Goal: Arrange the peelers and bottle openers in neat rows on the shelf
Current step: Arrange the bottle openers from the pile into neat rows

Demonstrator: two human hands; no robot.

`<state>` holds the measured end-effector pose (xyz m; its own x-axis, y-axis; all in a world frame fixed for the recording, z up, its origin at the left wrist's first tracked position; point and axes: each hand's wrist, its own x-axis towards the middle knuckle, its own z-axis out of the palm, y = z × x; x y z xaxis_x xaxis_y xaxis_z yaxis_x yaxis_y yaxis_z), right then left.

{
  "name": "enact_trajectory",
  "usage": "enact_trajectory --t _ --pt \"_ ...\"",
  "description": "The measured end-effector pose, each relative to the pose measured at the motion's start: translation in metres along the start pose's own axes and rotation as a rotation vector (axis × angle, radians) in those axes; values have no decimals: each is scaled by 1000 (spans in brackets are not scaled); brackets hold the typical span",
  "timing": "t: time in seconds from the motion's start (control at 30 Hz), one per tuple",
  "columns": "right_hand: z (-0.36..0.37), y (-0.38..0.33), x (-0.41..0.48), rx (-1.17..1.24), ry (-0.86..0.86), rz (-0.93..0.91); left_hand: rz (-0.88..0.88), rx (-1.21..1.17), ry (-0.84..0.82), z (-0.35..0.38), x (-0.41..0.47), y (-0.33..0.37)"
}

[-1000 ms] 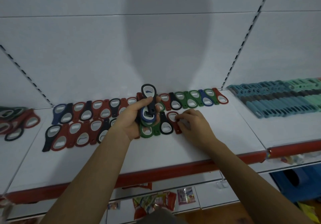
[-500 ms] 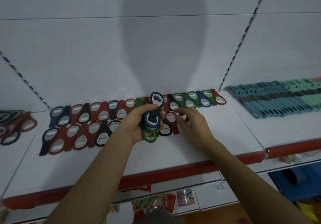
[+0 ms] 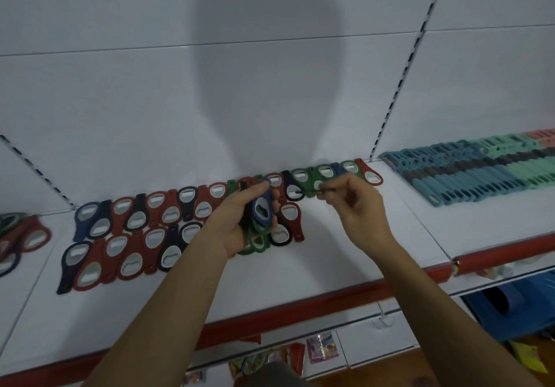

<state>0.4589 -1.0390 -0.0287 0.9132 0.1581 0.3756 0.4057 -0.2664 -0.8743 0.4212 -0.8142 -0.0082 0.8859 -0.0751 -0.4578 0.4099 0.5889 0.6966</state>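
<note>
Now L hand (image 3: pixel 231 224) grips blue-topped opener stack (image 3: pixel 262 211); R hand (image 3: pixel 357 203) pinches thin dark opener (image 3: pixel 312 190) edge-on.

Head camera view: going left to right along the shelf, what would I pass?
Loose pile of bottle openers → two rows of bottle openers → left hand gripping an opener stack → right hand pinching a green opener → teal peelers.

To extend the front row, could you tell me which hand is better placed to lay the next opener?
Likely right: the left hand grips the stack of openers, while the right hand, pinching a thin dark item, is nearest the front row's free end.
</note>
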Motion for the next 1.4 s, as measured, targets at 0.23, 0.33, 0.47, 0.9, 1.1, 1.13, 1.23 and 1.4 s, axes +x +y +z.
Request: enact_trajectory --t 0.23,0.33,0.47,0.9,1.1,1.13,1.23,1.4 --pt "-14 34 -26 -488 -264 -146 18 -262 -146 4 -4 -12" --pt "-12 32 -26 -603 -383 -124 89 -345 -167 8 -3 -17" --pt "-10 36 -27 -593 -417 -89 128 -380 -174 10 -6 -20" --pt "-4 47 -23 -631 -379 -187 148 -338 -91 16 -21 -33" --pt "-3 44 -23 -623 -382 -222 159 -328 -51 19 -21 -37" --pt "-3 43 -23 -619 -385 -219 159 -325 -47 19 -20 -37" --pt "-3 42 -24 -611 -397 -234 157 -275 -35 22 -17 -38" --pt "-5 16 -21 -331 -231 -62 125 -168 -23 23 -9 -38"
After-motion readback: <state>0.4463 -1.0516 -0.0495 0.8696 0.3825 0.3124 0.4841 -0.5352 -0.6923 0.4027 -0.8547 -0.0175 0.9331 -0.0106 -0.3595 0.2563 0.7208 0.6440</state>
